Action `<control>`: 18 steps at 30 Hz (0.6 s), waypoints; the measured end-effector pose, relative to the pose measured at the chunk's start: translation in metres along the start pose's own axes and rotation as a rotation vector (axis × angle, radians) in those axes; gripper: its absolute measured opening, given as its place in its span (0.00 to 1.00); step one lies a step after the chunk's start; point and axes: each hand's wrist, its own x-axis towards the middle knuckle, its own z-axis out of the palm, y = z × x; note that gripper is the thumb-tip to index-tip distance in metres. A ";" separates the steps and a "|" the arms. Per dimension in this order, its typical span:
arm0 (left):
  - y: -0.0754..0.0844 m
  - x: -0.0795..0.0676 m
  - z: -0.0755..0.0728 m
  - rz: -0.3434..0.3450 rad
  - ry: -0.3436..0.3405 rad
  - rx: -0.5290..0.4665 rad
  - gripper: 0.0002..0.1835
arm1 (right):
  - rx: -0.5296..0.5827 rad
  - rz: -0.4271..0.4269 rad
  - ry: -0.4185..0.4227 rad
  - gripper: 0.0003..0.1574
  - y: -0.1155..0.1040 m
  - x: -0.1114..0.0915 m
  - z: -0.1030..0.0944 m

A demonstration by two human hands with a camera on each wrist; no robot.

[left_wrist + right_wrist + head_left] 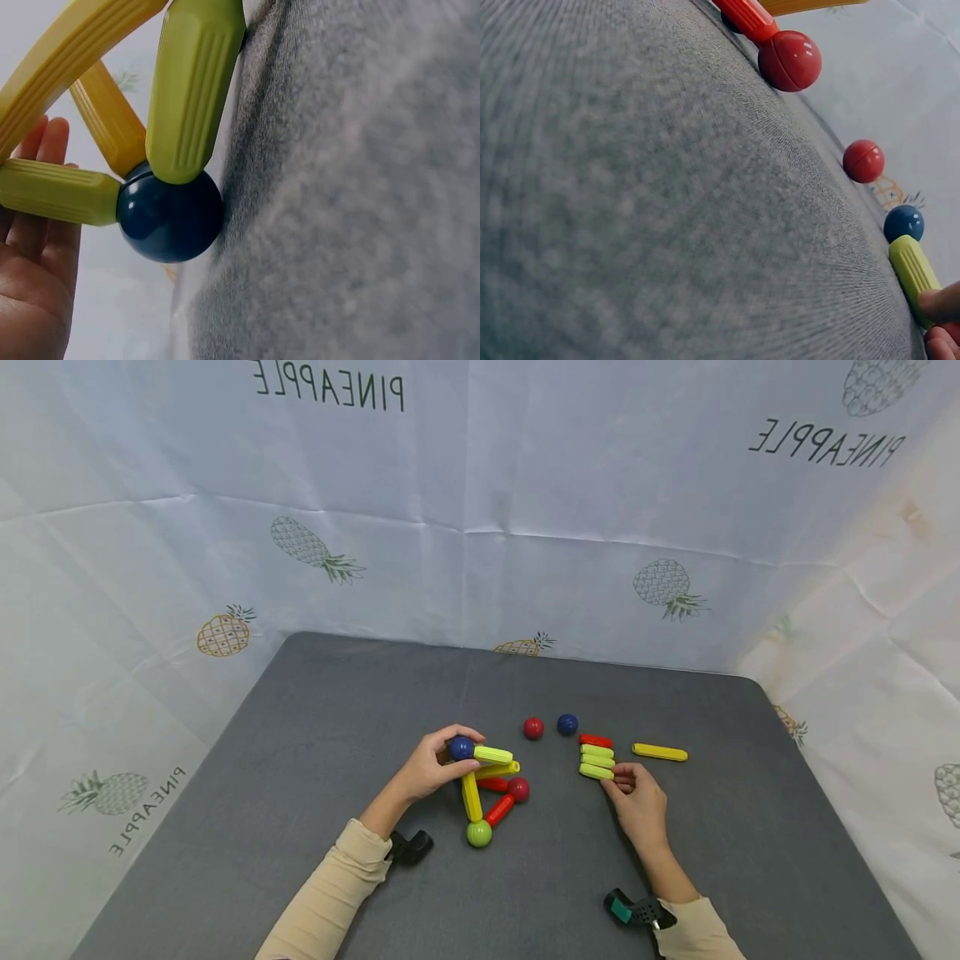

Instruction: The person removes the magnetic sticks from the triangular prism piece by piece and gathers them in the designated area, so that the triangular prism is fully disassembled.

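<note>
A frame of magnetic sticks and balls stands left of the table's middle. My left hand (442,764) grips it around the dark blue ball (461,747), thumb near a light green stick (493,755). Below are a yellow stick (471,797), a green ball (479,834), a red stick (499,810) and a red ball (518,789). The left wrist view shows a blue ball (171,217) joined to green and yellow sticks. My right hand (637,806) pinches the end of the nearest light green stick (597,772) in a short row; the right wrist view shows its thumb on that stick (913,274).
Two more light green sticks (597,756) and a red stick (596,741) lie beside the pinched one. Behind the row are a loose red ball (533,728) and a loose blue ball (567,724). One yellow stick (660,752) lies to the right on the grey table (555,893).
</note>
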 end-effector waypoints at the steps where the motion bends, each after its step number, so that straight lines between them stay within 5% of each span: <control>1: -0.004 -0.001 -0.001 0.005 0.000 -0.007 0.17 | -0.001 -0.001 0.003 0.14 0.000 0.000 0.000; 11: -0.012 -0.005 -0.007 0.057 -0.023 -0.042 0.19 | -0.014 -0.023 0.048 0.19 -0.003 0.000 0.001; 18: -0.009 -0.008 -0.005 0.074 0.006 -0.030 0.24 | 0.081 -0.203 0.110 0.25 -0.019 -0.004 0.000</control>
